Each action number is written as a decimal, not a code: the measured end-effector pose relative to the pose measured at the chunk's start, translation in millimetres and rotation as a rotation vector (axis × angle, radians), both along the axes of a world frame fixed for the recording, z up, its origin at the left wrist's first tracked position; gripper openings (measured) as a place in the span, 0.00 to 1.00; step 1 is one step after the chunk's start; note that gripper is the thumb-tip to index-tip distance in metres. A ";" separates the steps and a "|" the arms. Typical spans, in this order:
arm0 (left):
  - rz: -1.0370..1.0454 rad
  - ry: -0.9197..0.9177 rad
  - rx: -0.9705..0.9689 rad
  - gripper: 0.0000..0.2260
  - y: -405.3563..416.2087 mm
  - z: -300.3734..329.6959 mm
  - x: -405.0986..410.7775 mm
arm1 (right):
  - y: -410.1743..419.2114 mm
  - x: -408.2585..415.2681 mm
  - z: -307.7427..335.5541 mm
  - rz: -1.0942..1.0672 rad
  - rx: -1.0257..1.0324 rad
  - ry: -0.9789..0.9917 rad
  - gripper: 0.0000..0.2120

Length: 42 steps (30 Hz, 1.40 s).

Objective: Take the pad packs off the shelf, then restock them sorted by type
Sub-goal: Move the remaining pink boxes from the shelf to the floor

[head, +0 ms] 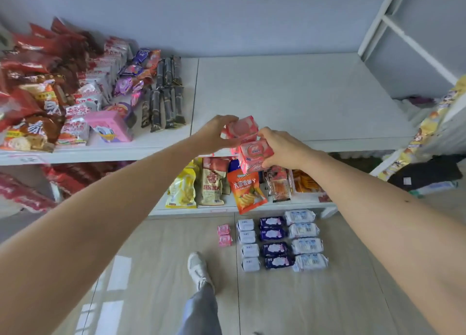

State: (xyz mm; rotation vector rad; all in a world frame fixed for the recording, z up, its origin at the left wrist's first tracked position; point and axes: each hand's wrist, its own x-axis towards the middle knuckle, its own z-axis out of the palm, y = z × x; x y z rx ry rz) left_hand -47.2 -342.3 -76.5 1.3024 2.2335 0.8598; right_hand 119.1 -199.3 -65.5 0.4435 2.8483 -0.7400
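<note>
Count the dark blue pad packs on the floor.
4. The dark blue packs lie in one column on the floor, between the white column and the pale blue column. None looks hidden.

Two pink pad packs (242, 129) are sitting in the hands, and two more pink packs (224, 235) are lying on the floor. Beside them four white packs (248, 244), four dark blue packs (274, 242) and four pale blue-printed packs (305, 240) are lying in columns.
</note>
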 end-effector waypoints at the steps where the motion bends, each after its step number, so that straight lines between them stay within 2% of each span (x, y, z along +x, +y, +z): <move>1: 0.018 -0.030 -0.008 0.28 -10.0 -4.9 9.5 | -7.6 9.5 -5.9 -0.005 -0.020 0.000 0.34; 4: 0.055 -0.120 -0.055 0.28 -37.8 -21.6 32.8 | -30.4 31.4 -26.6 0.008 -0.070 -0.004 0.38; 8: 0.077 -0.147 -0.126 0.30 -66.5 -57.1 49.1 | -57.3 43.7 -71.6 0.031 -0.104 -0.049 0.51; 12: 0.120 -0.164 -0.160 0.31 -90.1 -121.5 52.4 | -84.3 46.7 -137.6 0.033 -0.230 -0.059 0.53; 15: 0.118 -0.228 -0.178 0.30 -107.3 -194.2 52.4 | -102.1 47.2 -212.2 0.023 -0.294 -0.069 0.54; 22: 0.096 -0.380 -0.255 0.30 -149.2 -405.7 65.2 | -149.6 64.5 -430.2 -0.006 -0.315 -0.154 0.51; 30: 0.020 -0.359 -0.343 0.28 -162.7 -636.2 76.5 | -186.2 79.2 -660.9 -0.070 -0.235 -0.234 0.51; 36: 0.017 -0.301 -0.358 0.30 -165.7 -772.9 69.0 | -196.5 71.7 -780.1 -0.102 -0.124 -0.256 0.46; 42: 0.052 -0.276 -0.294 0.31 -157.1 -841.6 60.4 | -194.4 60.1 -850.6 -0.129 0.005 -0.176 0.45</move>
